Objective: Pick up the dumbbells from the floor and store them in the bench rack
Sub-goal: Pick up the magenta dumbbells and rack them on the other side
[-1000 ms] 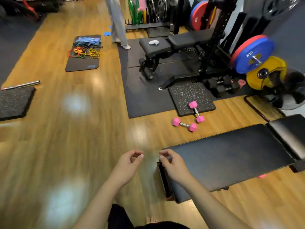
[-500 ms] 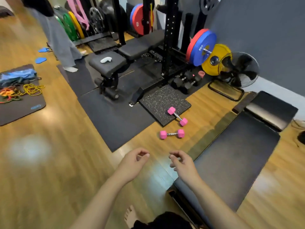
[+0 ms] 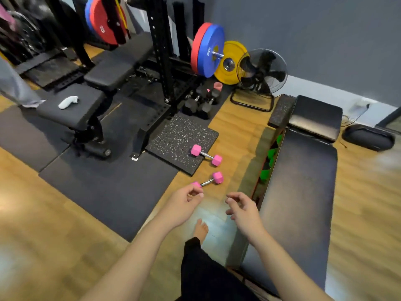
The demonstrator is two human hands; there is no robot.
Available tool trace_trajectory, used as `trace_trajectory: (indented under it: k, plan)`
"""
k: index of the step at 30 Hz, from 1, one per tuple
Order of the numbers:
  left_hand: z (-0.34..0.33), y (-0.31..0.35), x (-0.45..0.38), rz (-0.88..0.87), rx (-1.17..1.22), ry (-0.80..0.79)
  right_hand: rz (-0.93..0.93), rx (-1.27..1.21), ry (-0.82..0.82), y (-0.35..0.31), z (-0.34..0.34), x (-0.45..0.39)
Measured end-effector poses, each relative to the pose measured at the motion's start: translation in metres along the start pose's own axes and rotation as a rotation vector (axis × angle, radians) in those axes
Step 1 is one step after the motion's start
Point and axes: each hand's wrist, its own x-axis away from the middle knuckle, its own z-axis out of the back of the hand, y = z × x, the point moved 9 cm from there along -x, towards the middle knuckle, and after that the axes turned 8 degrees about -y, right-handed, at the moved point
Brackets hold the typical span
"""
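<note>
Two pink dumbbells (image 3: 207,155) on floor; left hand (image 3: 183,206) hides one end.

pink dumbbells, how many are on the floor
2. One pink dumbbell lies on the speckled mat's edge; the other lies on the wood floor, partly behind the left hand. More may be hidden.

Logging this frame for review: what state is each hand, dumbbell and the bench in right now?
left hand: empty, fingers loosely curled, above the floor
right hand: empty, fingers spread
near pink dumbbell: on the wood floor, ungrasped
far pink dumbbell: on the speckled mat's edge
bench: flat, green weights stored beneath
</note>
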Motion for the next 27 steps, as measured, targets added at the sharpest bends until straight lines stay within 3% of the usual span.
trace_trajectory:
  k: [9,20,27]
  plan:
    - [0.096,0.031,-0.150,0.007,-0.116,-0.061,0.005,-0.077,0.076,-0.078,0.007,-0.141]
    - [0.119,0.055,-0.273,-0.045,-0.241,-0.213,-0.022,-0.079,0.201,-0.125,0.026,-0.220]
    - [0.133,0.055,-0.353,-0.089,-0.338,-0.392,-0.138,-0.127,0.395,-0.116,0.021,-0.268]
